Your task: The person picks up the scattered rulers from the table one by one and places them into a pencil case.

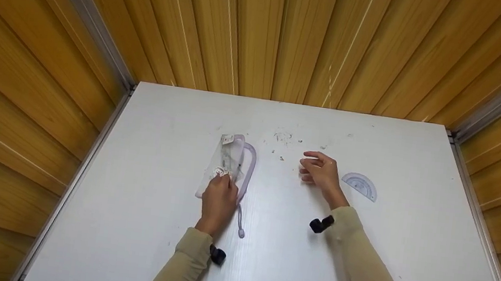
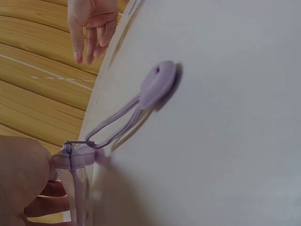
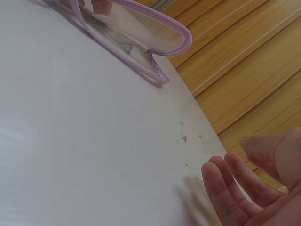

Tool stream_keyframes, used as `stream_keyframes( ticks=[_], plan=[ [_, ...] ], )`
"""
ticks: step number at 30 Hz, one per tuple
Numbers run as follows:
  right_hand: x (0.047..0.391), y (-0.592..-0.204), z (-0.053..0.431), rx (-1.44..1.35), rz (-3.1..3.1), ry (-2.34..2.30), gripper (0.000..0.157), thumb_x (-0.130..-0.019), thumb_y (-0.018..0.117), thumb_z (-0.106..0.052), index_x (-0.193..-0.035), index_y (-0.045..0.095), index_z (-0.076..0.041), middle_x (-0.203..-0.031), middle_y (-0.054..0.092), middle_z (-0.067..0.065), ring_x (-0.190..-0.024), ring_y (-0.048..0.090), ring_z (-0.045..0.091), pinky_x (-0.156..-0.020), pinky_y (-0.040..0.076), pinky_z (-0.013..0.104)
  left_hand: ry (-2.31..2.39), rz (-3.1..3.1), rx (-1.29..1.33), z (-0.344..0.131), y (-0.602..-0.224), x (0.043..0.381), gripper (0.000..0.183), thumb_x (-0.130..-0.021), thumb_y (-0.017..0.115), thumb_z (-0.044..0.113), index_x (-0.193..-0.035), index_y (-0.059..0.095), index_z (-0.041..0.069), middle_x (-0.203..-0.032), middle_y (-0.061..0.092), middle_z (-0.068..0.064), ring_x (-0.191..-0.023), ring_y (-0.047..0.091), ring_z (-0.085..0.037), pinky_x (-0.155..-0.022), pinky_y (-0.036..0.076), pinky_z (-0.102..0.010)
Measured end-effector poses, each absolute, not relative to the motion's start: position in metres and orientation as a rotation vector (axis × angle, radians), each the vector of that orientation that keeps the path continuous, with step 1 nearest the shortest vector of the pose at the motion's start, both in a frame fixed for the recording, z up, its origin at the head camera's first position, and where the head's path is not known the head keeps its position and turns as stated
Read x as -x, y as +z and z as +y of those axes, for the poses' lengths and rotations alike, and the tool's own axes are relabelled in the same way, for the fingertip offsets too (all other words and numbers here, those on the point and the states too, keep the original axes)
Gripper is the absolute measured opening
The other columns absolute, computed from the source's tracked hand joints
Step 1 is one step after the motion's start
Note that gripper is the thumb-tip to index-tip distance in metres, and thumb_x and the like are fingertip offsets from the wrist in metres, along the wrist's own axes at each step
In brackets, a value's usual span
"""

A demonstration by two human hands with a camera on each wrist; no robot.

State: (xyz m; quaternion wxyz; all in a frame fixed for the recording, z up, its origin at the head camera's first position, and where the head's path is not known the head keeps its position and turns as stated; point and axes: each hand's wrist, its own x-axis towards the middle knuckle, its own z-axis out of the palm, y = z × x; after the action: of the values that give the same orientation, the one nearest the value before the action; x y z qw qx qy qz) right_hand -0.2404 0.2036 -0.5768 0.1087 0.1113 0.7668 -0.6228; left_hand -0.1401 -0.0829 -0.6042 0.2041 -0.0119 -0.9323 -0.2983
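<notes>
A clear pouch [image 1: 229,153] with lilac trim stands partly spread on the table, left of centre. My left hand [image 1: 219,203] grips its near edge; in the left wrist view the fingers and thumb [image 2: 23,174] are around the trimmed corner by the zip. From that corner a lilac cord pull [image 2: 158,84] trails over the tabletop. Small printed patches and some dark, unclear contents show through the plastic. My right hand [image 1: 321,171] is raised over the table, fingers loosely bent and holding nothing. Just right of it lies a transparent semicircular protractor [image 1: 361,186].
Dark specks and scuffs [image 1: 283,137] mark the white table [image 1: 274,265] towards the back. Yellow wood-look panels [image 1: 258,33] wall the table at the back and both sides, with metal posts at the corners. A black wrist camera [image 1: 318,224] sits at each cuff.
</notes>
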Motion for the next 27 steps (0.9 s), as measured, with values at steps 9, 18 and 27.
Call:
stream_keyframes(
  ticks=[9,18,27],
  plan=[
    [0.237,-0.582,0.235,-0.363,2.249,-1.904,0.043,-0.09,0.071,-0.024,-0.128,0.061,-0.009,-0.108,0.07,0.016,-0.084,0.072,0.028,-0.07,0.057,0.039,-0.811,-2.591,0.049,-0.082,-0.605,0.139,0.009,-0.091,0.058,0.01,-0.084,0.062,0.004,-0.079,0.061,-0.011,-0.069,0.063,-0.029,-0.054,0.051,-0.043],
    [0.233,-0.58,0.272,-0.443,2.224,-1.974,0.048,-0.089,0.071,-0.024,-0.132,0.058,-0.007,-0.116,0.067,0.02,-0.086,0.072,0.027,-0.071,0.057,0.039,-0.802,-2.588,0.035,-0.081,-0.604,0.139,0.009,-0.091,0.059,0.009,-0.086,0.063,0.002,-0.08,0.063,-0.014,-0.071,0.063,-0.031,-0.056,0.052,-0.045],
    [0.229,-0.578,0.304,-0.487,2.212,-2.013,0.05,-0.09,0.071,-0.022,-0.133,0.055,-0.003,-0.117,0.066,0.021,-0.089,0.071,0.026,-0.073,0.057,0.038,-0.802,-2.581,0.03,-0.081,-0.606,0.141,0.009,-0.09,0.059,0.008,-0.083,0.062,0.004,-0.079,0.062,-0.013,-0.071,0.062,-0.032,-0.056,0.051,-0.047]
  ],
)
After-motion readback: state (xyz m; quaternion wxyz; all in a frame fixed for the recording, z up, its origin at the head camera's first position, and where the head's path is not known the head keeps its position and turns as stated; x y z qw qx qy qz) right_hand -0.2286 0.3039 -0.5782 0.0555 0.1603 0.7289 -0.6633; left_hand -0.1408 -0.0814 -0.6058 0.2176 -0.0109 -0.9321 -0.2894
